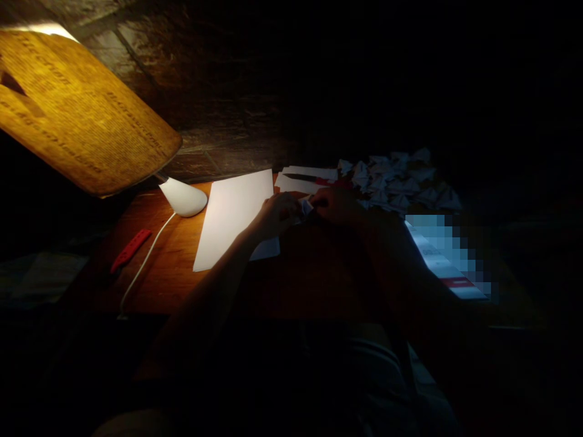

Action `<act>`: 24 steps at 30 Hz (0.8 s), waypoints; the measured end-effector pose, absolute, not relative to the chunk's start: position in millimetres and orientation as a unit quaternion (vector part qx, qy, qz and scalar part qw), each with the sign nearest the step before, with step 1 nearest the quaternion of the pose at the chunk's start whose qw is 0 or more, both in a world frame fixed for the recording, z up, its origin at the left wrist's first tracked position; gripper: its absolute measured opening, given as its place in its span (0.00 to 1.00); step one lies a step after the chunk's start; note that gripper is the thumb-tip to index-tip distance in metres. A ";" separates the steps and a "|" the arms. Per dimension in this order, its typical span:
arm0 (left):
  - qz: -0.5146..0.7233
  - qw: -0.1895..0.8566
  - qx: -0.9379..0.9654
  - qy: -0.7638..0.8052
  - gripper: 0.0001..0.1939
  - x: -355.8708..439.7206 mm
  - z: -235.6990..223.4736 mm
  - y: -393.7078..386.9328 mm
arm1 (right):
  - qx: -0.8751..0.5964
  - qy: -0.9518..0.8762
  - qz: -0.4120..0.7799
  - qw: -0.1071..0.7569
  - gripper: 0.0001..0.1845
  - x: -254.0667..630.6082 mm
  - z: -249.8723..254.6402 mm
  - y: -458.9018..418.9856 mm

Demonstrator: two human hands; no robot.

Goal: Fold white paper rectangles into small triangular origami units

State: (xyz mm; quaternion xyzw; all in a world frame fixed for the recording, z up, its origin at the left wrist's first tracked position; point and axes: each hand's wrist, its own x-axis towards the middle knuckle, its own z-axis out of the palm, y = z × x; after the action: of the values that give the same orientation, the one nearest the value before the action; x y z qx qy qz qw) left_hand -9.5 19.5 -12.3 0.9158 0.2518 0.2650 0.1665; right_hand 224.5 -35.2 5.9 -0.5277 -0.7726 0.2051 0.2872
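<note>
Both hands meet over the far middle of the wooden table. A small folded piece of white paper (306, 207) is pinched between my left hand (277, 213) and my right hand (336, 205), with the fingers of both closed on it. My left forearm crosses a stack of blank white paper sheets (241, 209). Just beyond the hands, a dark-bladed tool with a red handle (300, 177) lies on smaller white paper pieces (314, 170); whether it is a knife or scissors is unclear. The right hand is mostly in shadow.
At the right back lies a heap of folded paper pieces (392, 179). A lit screen (432, 261) is nearer me on the right. On the left stand a lamp with a printed shade (91, 109), its white base (184, 197) and cord (146, 261). A red object (130, 249) lies beside the cord.
</note>
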 end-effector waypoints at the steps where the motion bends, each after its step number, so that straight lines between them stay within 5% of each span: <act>1: 0.269 0.158 0.916 0.253 0.03 -9.3 -14.2 20.2 | -0.529 -0.770 0.205 0.291 0.15 223.9 6.0 -35.0; 24: 0.314 0.188 0.892 0.267 0.05 2.0 -5.4 9.1 | -0.527 -0.740 0.217 0.356 0.11 218.9 12.4 -42.4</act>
State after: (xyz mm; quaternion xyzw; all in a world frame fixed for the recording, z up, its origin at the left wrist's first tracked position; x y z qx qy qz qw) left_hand 2.0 9.1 -5.4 0.8915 0.2665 0.3140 0.1884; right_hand 218.9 -42.4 12.4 -0.5272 -0.7405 0.2172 0.3557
